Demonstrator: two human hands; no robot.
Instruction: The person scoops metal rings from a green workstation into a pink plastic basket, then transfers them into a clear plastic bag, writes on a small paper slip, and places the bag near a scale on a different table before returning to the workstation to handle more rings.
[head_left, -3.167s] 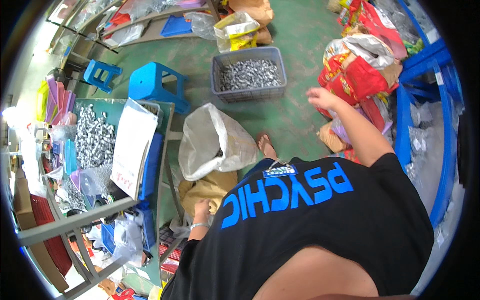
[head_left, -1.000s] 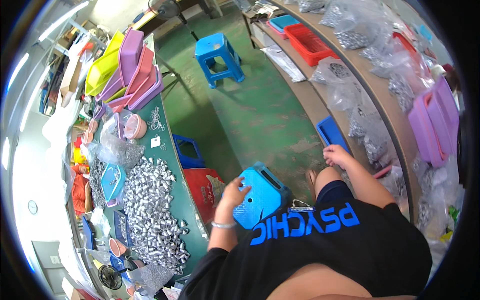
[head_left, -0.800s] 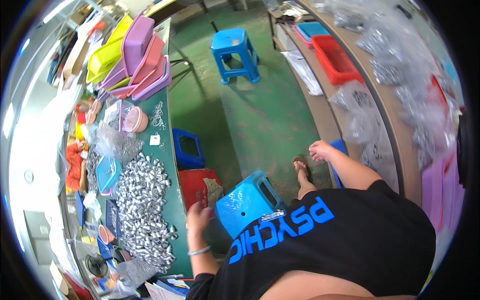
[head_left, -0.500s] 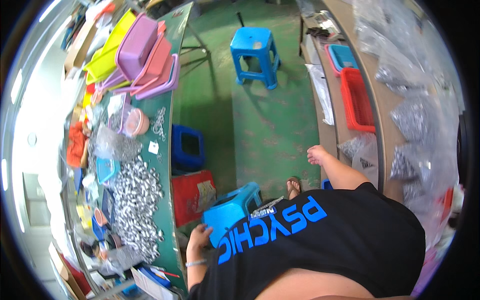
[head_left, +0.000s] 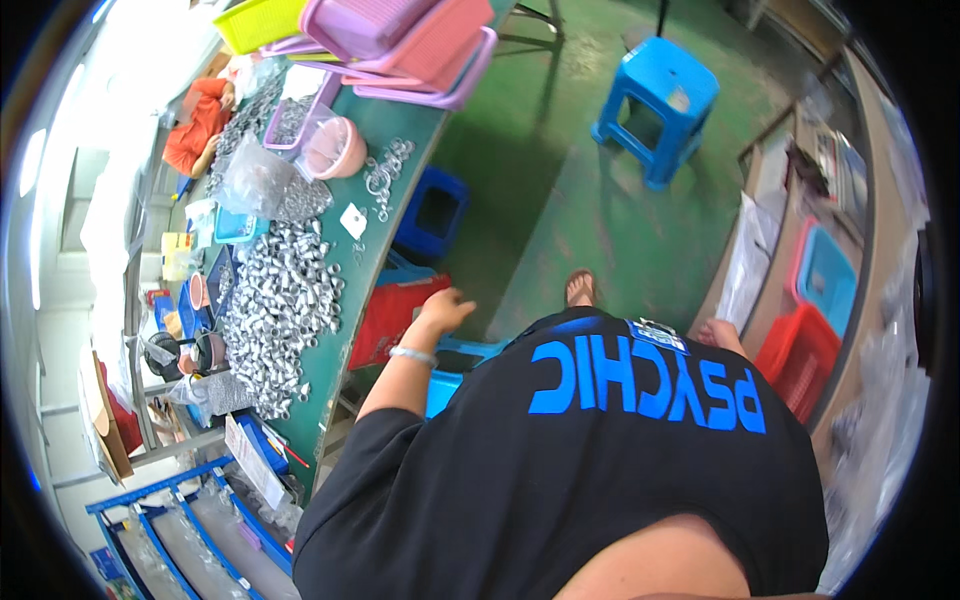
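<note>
- The left grip [head_left: 446,312], a bare hand, hangs with its fingers loosely bent and partly spread, with nothing seen in it
- The right grip [head_left: 717,334], also bare, has its fingers curled in; whether it holds anything cannot be told, as the black shirt [head_left: 650,450] covers part of that arm
- Just to the left of the left grip lies a red bag with a pale patch [head_left: 390,318], partly behind the hand and wrist; touching or apart cannot be told
- Below the left grip, a bright blue plastic stool [head_left: 442,392] shows in small pieces, mostly hidden by the arm and shirt
- Just ahead of the right grip, a flat white plastic bag [head_left: 745,265] lies on a brown shelf [head_left: 772,290]; contact is unclear
- To the right of the right grip sits a red plastic basket [head_left: 800,352], with a light blue rectangular tray [head_left: 828,275] beyond it
- Farther left of the left grip, past the red bag, a green counter [head_left: 405,130] carries a heap of short silvery metal pieces [head_left: 285,305]
- Well ahead of both grips, another bright blue plastic stool [head_left: 660,100] stands upright on the green floor [head_left: 600,220]
</note>
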